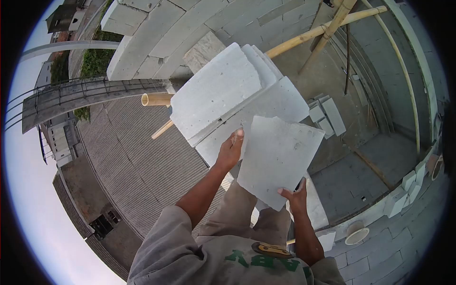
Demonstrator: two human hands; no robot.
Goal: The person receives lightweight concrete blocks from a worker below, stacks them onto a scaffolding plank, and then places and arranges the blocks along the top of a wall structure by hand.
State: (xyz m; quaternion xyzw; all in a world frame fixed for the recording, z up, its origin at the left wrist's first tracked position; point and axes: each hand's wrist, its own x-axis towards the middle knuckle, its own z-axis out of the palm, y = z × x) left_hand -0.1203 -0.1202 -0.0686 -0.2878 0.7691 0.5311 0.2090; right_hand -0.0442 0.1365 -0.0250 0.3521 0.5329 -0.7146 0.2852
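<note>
A flat white block piece (280, 159) with uneven edges is held in front of my body. My left hand (231, 149) is at its left edge, thumb up, fingers partly hidden. Around its lower right edge my right hand (295, 194) is closed, thumb on the face. Just beyond lies a stack of larger white blocks (218, 85), some overlapping, with pitted surfaces. The held piece overlaps the near side of that stack in view.
Bamboo poles (327, 28) cross at the upper right. A block wall (166, 28) rises at the top. Down on the left is a corrugated roof (147, 142). More white pieces (327, 114) lie on the lower floor at right, beside a round pipe end (356, 234) nearer me.
</note>
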